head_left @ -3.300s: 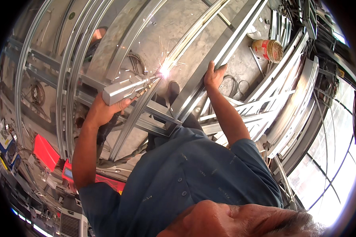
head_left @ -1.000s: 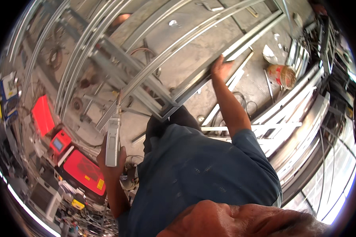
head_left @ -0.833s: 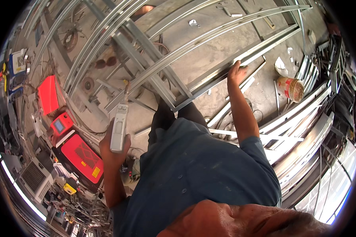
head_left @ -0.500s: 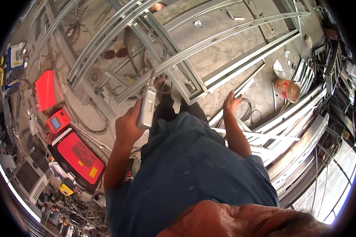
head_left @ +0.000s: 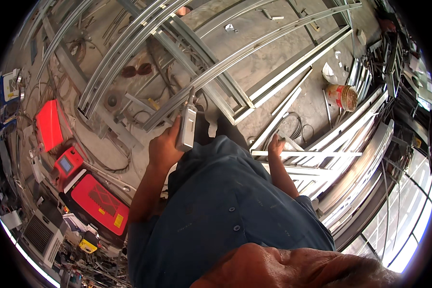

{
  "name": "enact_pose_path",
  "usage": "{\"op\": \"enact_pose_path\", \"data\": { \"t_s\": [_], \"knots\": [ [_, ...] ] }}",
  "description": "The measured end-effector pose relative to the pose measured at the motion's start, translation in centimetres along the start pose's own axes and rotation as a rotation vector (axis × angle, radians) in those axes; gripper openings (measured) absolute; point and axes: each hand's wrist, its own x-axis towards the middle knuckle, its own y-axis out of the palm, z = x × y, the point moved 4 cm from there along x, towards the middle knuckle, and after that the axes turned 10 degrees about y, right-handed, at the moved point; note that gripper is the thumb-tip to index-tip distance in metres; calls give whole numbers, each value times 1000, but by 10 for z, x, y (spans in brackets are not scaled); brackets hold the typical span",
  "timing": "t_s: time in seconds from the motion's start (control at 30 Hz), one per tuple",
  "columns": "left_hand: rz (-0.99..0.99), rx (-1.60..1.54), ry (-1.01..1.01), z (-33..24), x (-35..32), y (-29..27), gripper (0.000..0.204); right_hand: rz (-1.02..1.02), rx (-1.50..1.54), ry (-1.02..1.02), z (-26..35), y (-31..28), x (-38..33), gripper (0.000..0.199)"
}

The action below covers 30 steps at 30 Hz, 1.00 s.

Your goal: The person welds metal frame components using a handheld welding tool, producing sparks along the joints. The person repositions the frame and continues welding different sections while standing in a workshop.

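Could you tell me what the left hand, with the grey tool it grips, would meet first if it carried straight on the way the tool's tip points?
Most likely the curved metal frame rail. The left hand holds the grey tool tip upward, and the tip sits right at that rail. Depth is unclear, so whether they already touch cannot be told.

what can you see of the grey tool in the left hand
The grey tool is a slim, boxy handpiece that looks like metal, silver-grey with a narrower dark tip at its upper end. It stands nearly upright, tip pointing up toward the metal frame rails on the floor. The left hand grips its lower half from the side, fingers wrapped around the body. No sparks show at the tip. Whether a cable trails from it cannot be told.
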Motion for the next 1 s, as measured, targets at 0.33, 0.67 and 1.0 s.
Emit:
{"op": "enact_pose_path", "data": {
  "t_s": [0.33,0.67,1.0],
  "knots": [
    [26,64,24,2,5,-2,73,84,99,-99,49,4,-47,72],
    [13,90,39,1,9,-1,73,120,79,37,23,4,-41,94],
    [41,83,3,3,8,-3,75,99,31,6,25,13,-41,87]
  ]
}}
